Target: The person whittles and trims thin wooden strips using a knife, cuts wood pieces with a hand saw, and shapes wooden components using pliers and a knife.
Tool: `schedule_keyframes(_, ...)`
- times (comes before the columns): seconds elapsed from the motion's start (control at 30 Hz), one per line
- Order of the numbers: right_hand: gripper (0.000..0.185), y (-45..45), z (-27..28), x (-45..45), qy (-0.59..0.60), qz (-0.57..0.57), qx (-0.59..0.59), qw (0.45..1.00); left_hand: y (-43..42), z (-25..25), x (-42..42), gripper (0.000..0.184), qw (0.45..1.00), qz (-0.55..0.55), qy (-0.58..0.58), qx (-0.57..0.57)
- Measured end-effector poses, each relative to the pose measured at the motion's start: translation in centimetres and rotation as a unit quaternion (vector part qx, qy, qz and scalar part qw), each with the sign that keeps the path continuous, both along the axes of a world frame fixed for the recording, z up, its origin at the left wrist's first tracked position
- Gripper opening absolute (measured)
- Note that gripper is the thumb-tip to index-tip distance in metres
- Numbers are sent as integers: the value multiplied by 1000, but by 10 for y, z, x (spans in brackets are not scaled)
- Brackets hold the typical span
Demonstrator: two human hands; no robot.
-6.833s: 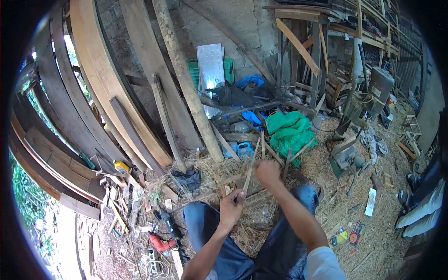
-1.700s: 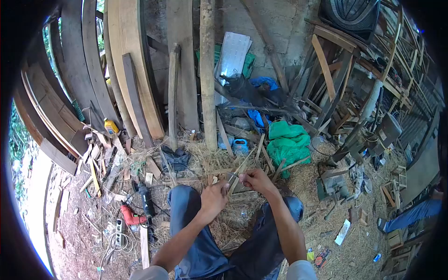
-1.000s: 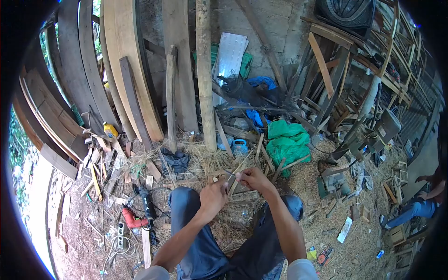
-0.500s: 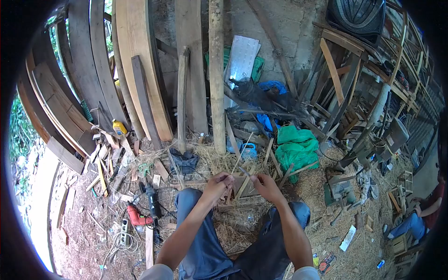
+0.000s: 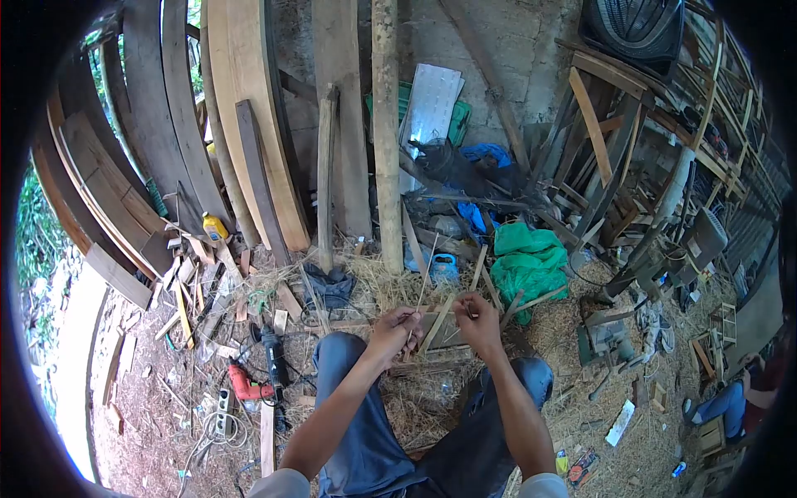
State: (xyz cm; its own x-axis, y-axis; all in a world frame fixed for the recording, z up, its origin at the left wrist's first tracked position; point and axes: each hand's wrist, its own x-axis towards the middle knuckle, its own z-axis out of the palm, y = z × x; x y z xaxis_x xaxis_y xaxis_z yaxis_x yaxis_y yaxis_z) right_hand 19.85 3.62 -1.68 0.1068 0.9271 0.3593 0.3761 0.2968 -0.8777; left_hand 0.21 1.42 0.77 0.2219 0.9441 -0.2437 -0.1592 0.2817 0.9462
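My left hand (image 5: pixel 395 334) is closed around the lower end of a thin wooden stick (image 5: pixel 426 270), which slants up and slightly right, away from me. A short gap to the right, my right hand (image 5: pixel 479 325) is closed, its thumb and fingers bent together. What the right fingers hold is too small and hidden to make out. Both hands are above the space between my knees, in front of a low wooden piece (image 5: pixel 432 357) with strips of wood around it.
A red power drill (image 5: pixel 247 384), an angle grinder (image 5: pixel 271 355) and a power strip (image 5: pixel 222 415) lie to the left. Ahead are a green net bundle (image 5: pixel 527 266) and a blue jug (image 5: pixel 444 267). Planks (image 5: pixel 249 116) lean at the back. Another person (image 5: pixel 730 407) sits far right.
My right hand has turned upward and risen slightly; the grey, blade-like piece seen at its fingers no longer shows clearly. The stick in my left hand now stands out longer and steeper.
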Motion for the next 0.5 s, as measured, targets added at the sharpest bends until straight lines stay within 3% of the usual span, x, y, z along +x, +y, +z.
schedule_keyframes(0.03, 24, 0, -3, -2, 1, -1, -1, 1000, -2, -1, 3, 17, 1000, -1, 1, -1)
schedule_keyframes(0.1, 27, 0, -12, -5, -231, -56, -22, 971, -6, -2, 12, 17, 999, -5, -34, -16)
schedule_keyframes(0.13, 27, -4, -13, -8, -228, -61, -25, 971, -9, 0, 16, 17, 999, -11, -32, -17)
schedule_keyframes(0.2, 28, -9, -14, -16, -346, -10, 18, 938, -14, 5, 24, 16, 999, -33, -27, -27)
schedule_keyframes(0.27, 27, -16, 3, -21, -321, -21, 45, 946, -18, 1, 32, 17, 1000, -17, -18, -3)
schedule_keyframes(0.33, 14, -17, 13, -22, -352, -8, -25, 936, -23, -5, 35, 17, 1000, 1, -5, 19)
schedule_keyframes(0.4, 11, -13, 6, -21, -365, -24, -16, 931, -27, -10, 38, 18, 996, 12, 23, 84)
schedule_keyframes(0.5, 8, 1, -1, -6, -384, -61, 12, 921, -35, 2, 39, 18, 998, 21, 0, 54)
